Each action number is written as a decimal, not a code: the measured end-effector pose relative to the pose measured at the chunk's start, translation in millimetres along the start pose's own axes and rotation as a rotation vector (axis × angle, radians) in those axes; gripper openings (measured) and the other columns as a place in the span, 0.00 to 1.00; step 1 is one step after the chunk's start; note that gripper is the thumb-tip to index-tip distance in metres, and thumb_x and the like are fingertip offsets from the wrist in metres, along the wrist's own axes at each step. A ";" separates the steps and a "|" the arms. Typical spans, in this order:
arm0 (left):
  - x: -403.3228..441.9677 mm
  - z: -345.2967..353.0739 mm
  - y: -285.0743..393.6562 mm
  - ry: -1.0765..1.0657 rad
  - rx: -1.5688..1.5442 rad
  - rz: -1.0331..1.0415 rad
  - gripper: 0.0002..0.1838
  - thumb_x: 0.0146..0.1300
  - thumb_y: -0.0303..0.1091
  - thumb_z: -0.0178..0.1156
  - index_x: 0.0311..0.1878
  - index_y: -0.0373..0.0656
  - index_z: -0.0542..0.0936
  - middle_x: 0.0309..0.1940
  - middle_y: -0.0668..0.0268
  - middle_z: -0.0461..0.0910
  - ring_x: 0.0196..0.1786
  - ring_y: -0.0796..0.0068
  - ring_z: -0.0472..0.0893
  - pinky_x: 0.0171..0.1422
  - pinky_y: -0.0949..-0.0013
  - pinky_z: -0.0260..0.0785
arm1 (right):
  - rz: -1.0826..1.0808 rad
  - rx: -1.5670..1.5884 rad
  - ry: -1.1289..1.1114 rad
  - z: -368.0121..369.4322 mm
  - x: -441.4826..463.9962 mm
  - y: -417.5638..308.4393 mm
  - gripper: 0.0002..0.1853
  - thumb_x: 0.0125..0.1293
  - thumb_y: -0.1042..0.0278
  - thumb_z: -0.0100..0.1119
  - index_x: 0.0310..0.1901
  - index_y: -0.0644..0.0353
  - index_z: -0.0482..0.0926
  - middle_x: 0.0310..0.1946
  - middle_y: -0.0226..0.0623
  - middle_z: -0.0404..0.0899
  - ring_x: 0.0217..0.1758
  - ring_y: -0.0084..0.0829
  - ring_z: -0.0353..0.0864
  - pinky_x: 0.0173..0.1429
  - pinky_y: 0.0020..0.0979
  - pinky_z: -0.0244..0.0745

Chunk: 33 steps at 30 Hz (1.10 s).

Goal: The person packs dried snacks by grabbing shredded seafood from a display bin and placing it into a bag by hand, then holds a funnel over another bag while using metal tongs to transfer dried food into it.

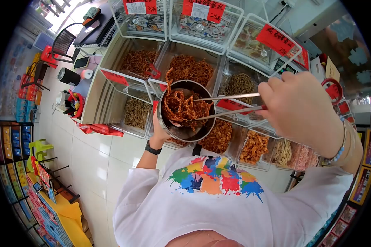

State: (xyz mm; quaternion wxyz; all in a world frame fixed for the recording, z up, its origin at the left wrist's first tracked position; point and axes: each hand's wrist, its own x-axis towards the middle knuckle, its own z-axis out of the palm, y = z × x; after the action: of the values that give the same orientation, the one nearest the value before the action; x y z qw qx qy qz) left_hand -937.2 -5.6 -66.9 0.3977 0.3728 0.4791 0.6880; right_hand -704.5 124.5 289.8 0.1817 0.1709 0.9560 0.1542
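Note:
My left hand [160, 131] grips the side of a round metal bowl [210, 128], held up over the food bins. Strands of reddish-brown shredded dried snack [184, 106] lie inside the bowl, and some stick up past its rim on the upper left. With my right hand [290, 109] I hold metal tongs [231, 98], whose two arms reach into the bowl among the strands. Just beyond the bowl is a bin of similar reddish shreds [192, 69]. The tips of the tongs are partly hidden by the food.
Clear lidded bins with red price labels [276, 39] surround the bowl. A bin of greenish strips [240, 85] sits to the right, orange pieces [254, 147] nearer me. Left are a dark cup [69, 76], a red basket [75, 105] and a green stool [40, 149].

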 end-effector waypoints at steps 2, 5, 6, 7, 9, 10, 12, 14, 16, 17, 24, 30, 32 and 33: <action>2.5 -4.1 4.5 -0.098 0.253 0.160 0.44 0.47 0.42 0.79 0.64 0.32 0.71 0.58 0.55 0.80 0.58 0.64 0.80 0.63 0.62 0.71 | -0.049 0.021 0.007 -0.4 -0.1 -5.2 0.16 0.56 0.56 0.70 0.31 0.58 0.75 0.24 0.34 0.77 0.29 0.38 0.79 0.33 0.37 0.70; -2.0 -4.5 4.7 -0.075 0.228 0.155 0.44 0.45 0.44 0.79 0.63 0.32 0.72 0.56 0.52 0.80 0.56 0.59 0.82 0.61 0.61 0.72 | -0.099 0.053 0.008 -4.2 5.6 -10.7 0.15 0.58 0.56 0.69 0.27 0.58 0.77 0.20 0.35 0.77 0.24 0.38 0.80 0.30 0.37 0.70; -2.1 -5.6 6.7 -0.076 0.227 0.154 0.44 0.45 0.44 0.79 0.63 0.32 0.72 0.56 0.52 0.80 0.56 0.59 0.82 0.61 0.61 0.72 | -0.104 0.062 0.001 -5.4 8.4 -11.2 0.15 0.59 0.56 0.68 0.25 0.59 0.79 0.18 0.37 0.77 0.22 0.40 0.80 0.29 0.38 0.70; -1.4 -7.8 10.7 -0.122 0.377 0.239 0.43 0.43 0.45 0.79 0.62 0.33 0.74 0.55 0.51 0.80 0.55 0.56 0.82 0.60 0.60 0.72 | -0.103 0.062 0.000 -5.1 11.7 -10.0 0.15 0.59 0.56 0.68 0.25 0.59 0.79 0.18 0.37 0.77 0.22 0.40 0.80 0.29 0.38 0.70; -1.9 -7.8 18.8 -0.170 0.527 0.322 0.43 0.41 0.45 0.79 0.60 0.33 0.75 0.54 0.50 0.80 0.54 0.53 0.82 0.59 0.60 0.73 | -0.106 0.233 0.121 -1.0 20.4 -6.9 0.15 0.59 0.57 0.67 0.22 0.60 0.82 0.17 0.41 0.78 0.23 0.42 0.81 0.30 0.40 0.72; -2.9 -7.3 23.0 -0.186 0.645 0.378 0.43 0.44 0.45 0.78 0.62 0.33 0.74 0.55 0.51 0.80 0.55 0.55 0.82 0.60 0.60 0.73 | -0.102 0.236 0.121 1.5 24.9 -6.2 0.15 0.59 0.57 0.67 0.22 0.60 0.82 0.17 0.41 0.78 0.23 0.42 0.81 0.30 0.40 0.72; -5.4 -7.0 24.7 -0.178 0.773 0.442 0.42 0.46 0.45 0.76 0.62 0.31 0.73 0.55 0.50 0.80 0.54 0.55 0.82 0.59 0.61 0.73 | -0.020 0.293 0.029 6.8 33.0 -8.1 0.12 0.56 0.61 0.67 0.23 0.60 0.85 0.19 0.44 0.79 0.26 0.44 0.83 0.33 0.40 0.76; -8.9 -2.3 25.0 -0.161 0.745 0.433 0.41 0.44 0.45 0.77 0.60 0.33 0.75 0.53 0.50 0.80 0.53 0.52 0.82 0.59 0.59 0.73 | -0.028 0.294 -0.005 8.3 38.2 -24.0 0.09 0.54 0.63 0.66 0.23 0.60 0.85 0.20 0.44 0.80 0.27 0.43 0.84 0.34 0.40 0.77; -11.3 0.3 24.4 -0.142 0.716 0.424 0.40 0.41 0.45 0.79 0.58 0.35 0.78 0.51 0.50 0.81 0.52 0.49 0.82 0.58 0.57 0.74 | -0.036 0.291 -0.039 10.4 47.3 -37.1 0.07 0.52 0.65 0.66 0.24 0.59 0.85 0.20 0.44 0.81 0.28 0.43 0.85 0.36 0.40 0.79; -12.7 -0.1 21.2 -0.113 0.630 0.383 0.40 0.42 0.45 0.78 0.58 0.35 0.78 0.52 0.50 0.81 0.52 0.50 0.82 0.58 0.57 0.74 | -0.058 0.300 -0.078 12.6 52.5 -42.0 0.06 0.51 0.66 0.65 0.24 0.59 0.85 0.21 0.44 0.82 0.29 0.43 0.85 0.36 0.39 0.80; -6.6 13.1 21.3 -0.055 0.397 0.229 0.39 0.45 0.45 0.76 0.59 0.34 0.77 0.52 0.51 0.80 0.52 0.52 0.82 0.56 0.59 0.73 | -0.167 0.188 -0.096 39.6 88.2 -84.5 0.04 0.51 0.68 0.65 0.25 0.57 0.86 0.25 0.39 0.85 0.32 0.37 0.88 0.35 0.35 0.80; -8.6 12.0 20.1 -0.019 0.211 0.147 0.40 0.43 0.43 0.78 0.60 0.33 0.76 0.53 0.54 0.80 0.54 0.57 0.82 0.60 0.61 0.72 | -0.064 0.216 -0.275 -7.4 72.2 -64.7 0.08 0.54 0.62 0.67 0.26 0.57 0.87 0.24 0.38 0.84 0.31 0.38 0.87 0.34 0.36 0.79; -6.2 6.9 16.2 -0.005 0.184 0.104 0.41 0.43 0.43 0.78 0.60 0.33 0.76 0.53 0.54 0.81 0.55 0.57 0.82 0.60 0.61 0.72 | -0.005 0.253 -0.187 -17.7 59.2 -52.2 0.10 0.54 0.59 0.68 0.27 0.58 0.86 0.25 0.40 0.84 0.31 0.40 0.86 0.34 0.38 0.77; -4.9 4.4 14.1 0.003 0.170 0.082 0.41 0.43 0.43 0.79 0.60 0.33 0.76 0.53 0.54 0.81 0.55 0.57 0.82 0.61 0.61 0.72 | 0.035 0.246 -0.171 -23.1 50.7 -48.1 0.12 0.54 0.58 0.69 0.29 0.59 0.86 0.26 0.41 0.84 0.32 0.41 0.86 0.35 0.38 0.76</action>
State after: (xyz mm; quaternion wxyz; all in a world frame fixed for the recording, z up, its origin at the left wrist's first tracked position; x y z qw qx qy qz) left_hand -934.0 -11.6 -52.9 0.3354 0.4235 0.5208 0.6610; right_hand -771.2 95.5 278.2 0.2375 0.2211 0.9456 0.0240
